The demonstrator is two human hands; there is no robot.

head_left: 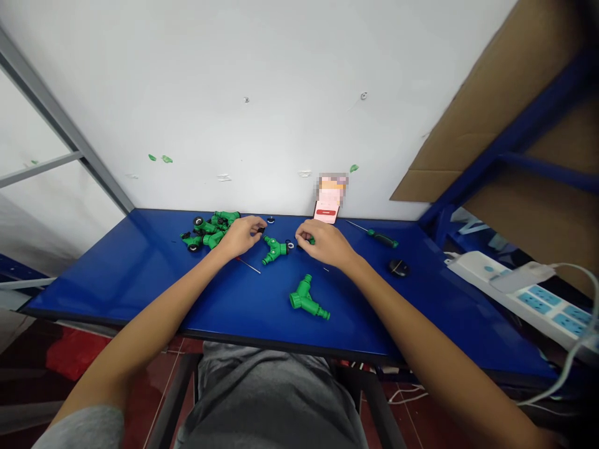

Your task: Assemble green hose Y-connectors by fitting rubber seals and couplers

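My left hand (241, 237) is closed, with a small black part (261, 230) pinched at its fingertips. A green Y-shaped hose connector (277, 249) lies on the table between my hands. My right hand (321, 241) is curled shut around a small green part (312, 240), mostly covered by the fingers. Beside its fingertips lies a small white-and-black ring (291, 245). A second black-and-white ring piece (270, 219) sits further back. Nearer to me rests another green Y-shaped connector (309, 299).
Several green connectors with black fittings (206, 232) are heaped left of my left hand. A thin screwdriver (249, 265) lies near that wrist. To the right are a green-black screwdriver (384, 238), a black mouse (398, 268) and a power strip (524, 293). A phone (326, 212) leans against the wall.
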